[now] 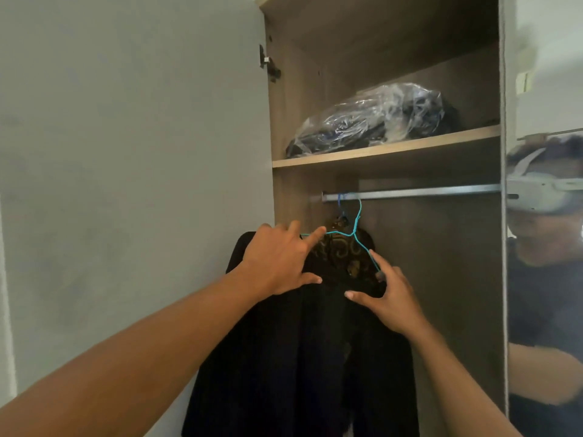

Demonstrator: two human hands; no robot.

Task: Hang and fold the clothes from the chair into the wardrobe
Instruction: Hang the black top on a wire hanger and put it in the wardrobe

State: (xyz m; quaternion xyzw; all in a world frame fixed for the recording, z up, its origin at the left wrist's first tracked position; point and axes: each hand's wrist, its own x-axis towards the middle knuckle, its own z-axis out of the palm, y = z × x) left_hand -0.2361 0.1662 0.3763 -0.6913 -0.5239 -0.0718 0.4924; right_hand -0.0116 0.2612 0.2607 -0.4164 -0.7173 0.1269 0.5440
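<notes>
Wardrobe (448, 294): open, interior of brown wood-effect board. The grey door (126, 152) on the left is swung outward, with a dark hinge (268, 63) at its upper edge. On the right a mirrored panel (545, 279) reflects a person in a dark top wearing a grey headset.

Upper shelf (394, 149): carries one dark bundle wrapped in clear, crumpled plastic (372, 118), lying near the shelf's front edge.

Rail (426, 192): a metal bar runs across just below the shelf. At its left end a teal wire hanger (356, 228) is hooked over it. A second, darker blue hook (340, 203) sits just beside it on the rail.

Garment (299, 357): a black piece of clothing hangs on the teal hanger inside the wardrobe, against the left side wall, and drops past the bottom of the view. Gold-brown swirl-patterned fabric (340, 250) shows at the neck opening.

Left hand (277, 263): rests on the garment's left shoulder. Its fingers are spread and straight, not gripping, and the index fingertip touches the hanger wire.

Right hand (391, 294): is at the hanger's right end. Its fingers are released and spread, with the index finger along the wire arm and the thumb tip against the black cloth.
</notes>
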